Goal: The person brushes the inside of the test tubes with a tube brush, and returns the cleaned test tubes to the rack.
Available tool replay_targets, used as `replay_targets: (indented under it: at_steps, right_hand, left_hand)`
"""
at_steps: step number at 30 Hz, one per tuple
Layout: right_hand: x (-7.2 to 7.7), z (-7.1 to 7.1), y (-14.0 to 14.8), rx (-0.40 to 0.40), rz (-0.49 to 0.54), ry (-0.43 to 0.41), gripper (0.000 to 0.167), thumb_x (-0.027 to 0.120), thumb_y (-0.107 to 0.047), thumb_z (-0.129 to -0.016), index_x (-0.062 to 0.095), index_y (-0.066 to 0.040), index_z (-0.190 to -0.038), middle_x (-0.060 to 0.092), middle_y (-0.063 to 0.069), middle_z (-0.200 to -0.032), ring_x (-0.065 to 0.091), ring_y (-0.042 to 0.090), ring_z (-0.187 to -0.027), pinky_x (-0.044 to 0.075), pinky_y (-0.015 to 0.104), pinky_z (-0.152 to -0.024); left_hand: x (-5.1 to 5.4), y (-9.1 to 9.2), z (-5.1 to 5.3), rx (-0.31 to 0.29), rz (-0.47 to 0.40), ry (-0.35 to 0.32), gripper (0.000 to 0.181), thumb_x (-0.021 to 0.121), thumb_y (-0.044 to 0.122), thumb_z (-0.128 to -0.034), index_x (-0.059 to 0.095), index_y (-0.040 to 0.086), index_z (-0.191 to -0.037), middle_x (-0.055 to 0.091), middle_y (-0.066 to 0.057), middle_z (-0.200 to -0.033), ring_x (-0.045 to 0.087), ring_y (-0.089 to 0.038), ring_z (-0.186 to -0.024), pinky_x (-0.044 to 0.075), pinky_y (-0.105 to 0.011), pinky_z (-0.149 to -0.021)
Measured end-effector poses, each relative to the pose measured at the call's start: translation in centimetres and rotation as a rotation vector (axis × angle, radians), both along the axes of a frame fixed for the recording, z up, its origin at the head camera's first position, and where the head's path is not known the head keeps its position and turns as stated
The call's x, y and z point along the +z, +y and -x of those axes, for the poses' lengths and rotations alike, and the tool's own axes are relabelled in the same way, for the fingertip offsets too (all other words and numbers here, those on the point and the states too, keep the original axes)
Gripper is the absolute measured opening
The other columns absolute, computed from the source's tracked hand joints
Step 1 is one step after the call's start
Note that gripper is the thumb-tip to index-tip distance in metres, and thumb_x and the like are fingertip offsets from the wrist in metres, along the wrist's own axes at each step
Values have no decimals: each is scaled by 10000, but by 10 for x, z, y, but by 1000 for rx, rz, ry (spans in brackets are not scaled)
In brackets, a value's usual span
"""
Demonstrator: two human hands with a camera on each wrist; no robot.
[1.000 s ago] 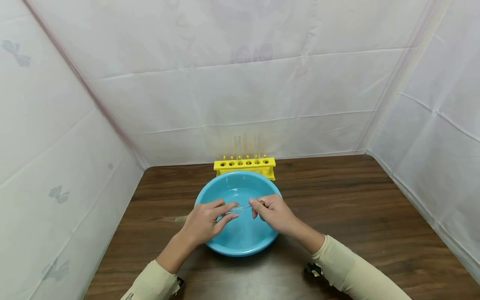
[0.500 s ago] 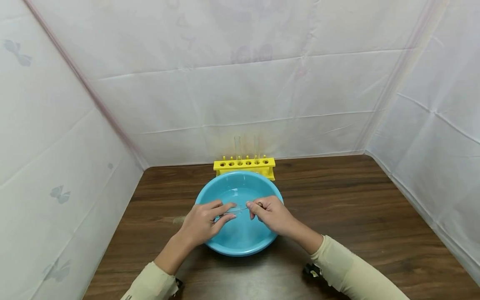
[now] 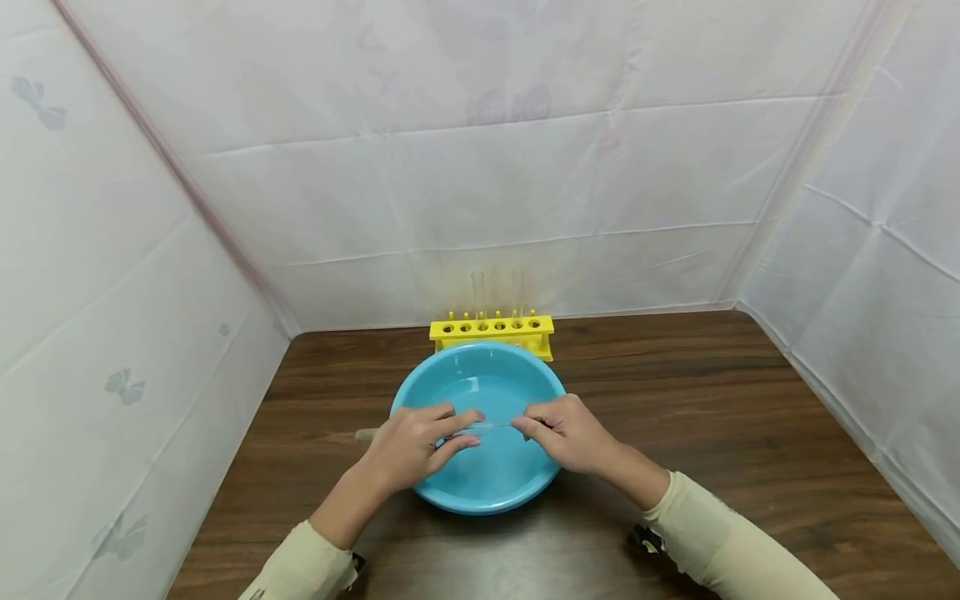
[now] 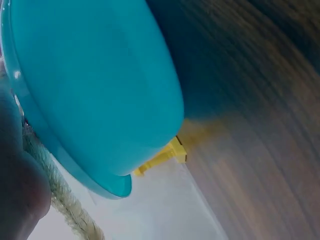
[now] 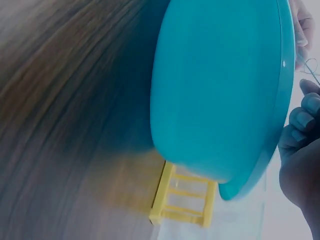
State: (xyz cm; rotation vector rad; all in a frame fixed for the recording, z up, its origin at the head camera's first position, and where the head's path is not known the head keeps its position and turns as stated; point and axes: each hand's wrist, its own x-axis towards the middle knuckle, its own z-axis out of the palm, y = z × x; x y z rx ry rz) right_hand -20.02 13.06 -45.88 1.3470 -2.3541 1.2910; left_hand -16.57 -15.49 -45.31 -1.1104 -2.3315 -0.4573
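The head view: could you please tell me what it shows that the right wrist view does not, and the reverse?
The head view alone shows the bristly brush end past the left hand, the inside of the light blue basin, and the round holes in the yellow test tube rack. The right wrist view alone makes out a small loop in the thin wire by the right hand. Both share the basin, the rack, the wire, parts of both hands and the wood-grain table.

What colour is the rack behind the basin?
Yellow. The rack shows best in the head view.
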Motion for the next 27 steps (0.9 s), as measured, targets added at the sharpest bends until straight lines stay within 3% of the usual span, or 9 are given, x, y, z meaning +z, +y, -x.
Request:
replay_targets:
  at_steps: [5,11,16,22,27]
  right_hand:
    - [1,2,8,90,6,198,326,720,-65,-996,614,-175,-707,398,-57,-560,339,-76,-562,337,73,-520]
    - [1,3,21,126,8,265,324,709,-105,-1025,620,-134,-715,460,-44,-598,402,-40,-592,382,62,-581]
    - [-2,6,37,145,-13,331,304,702,-133,-1040,642,-121,-742,506,-49,-644,441,2,-629,410,84,-626]
    - [0,11,50,152,-5,357,242,669,-203,-1070,739,-131,-850,593,-60,-694,501,25,-665,457,110,-664]
    - [-3,13,57,143,4,381,233,669,-224,-1071,752,-130,-874,594,-64,-698,500,25,-659,447,105,-651]
  left_hand:
    - [5,0,-3,11,25,-69,407,566,501,-1087,799,208,-1249,597,70,-731,377,51,-534,283,-62,-506]
    - [6,-6,-5,19,40,-211,319,699,390,-1039,785,221,-1296,631,92,-747,417,57,-583,356,-87,-538]
    - [5,-15,-9,41,16,-317,312,704,326,-1041,771,221,-1327,682,102,-796,459,60,-658,438,-138,-607]
    - [8,-18,-7,43,25,-321,319,701,320,-1043,766,230,-1342,808,77,-974,611,24,-718,519,-170,-647]
    - [6,-20,-6,38,27,-317,313,711,319,-1036,772,229,-1330,775,93,-907,527,51,-669,472,-149,-613]
